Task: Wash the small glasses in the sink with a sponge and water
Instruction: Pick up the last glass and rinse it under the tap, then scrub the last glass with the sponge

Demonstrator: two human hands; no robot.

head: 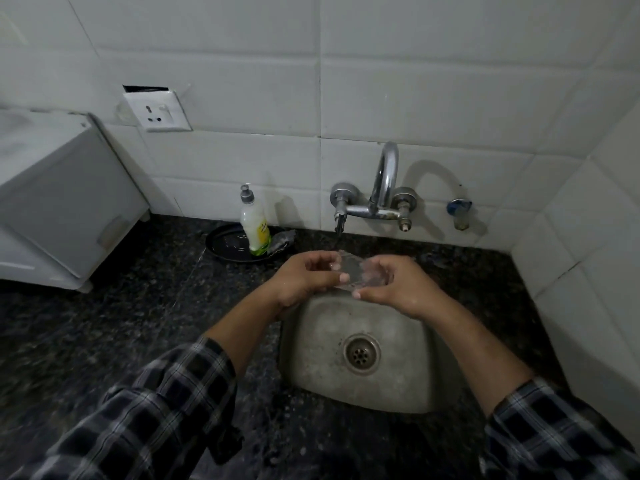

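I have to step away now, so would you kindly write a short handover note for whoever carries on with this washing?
Left hand and right hand: both hold one small clear glass between them, above the back edge of the sink.
Water runs from the tap onto the glass.
The sink basin is bare; no other glasses or sponge are clearly in view.
Soap bottle stands on a dark plate left of the tap.
Done: cannot tell how many are washed.
Left: finish rinsing this glass, set it aside, shut the tap.

Small clear glass (pixel 356 271) gripped between left hand (pixel 304 277) and right hand (pixel 398 285), above steel sink (pixel 311 355), below tap (pixel 375 199); water running.
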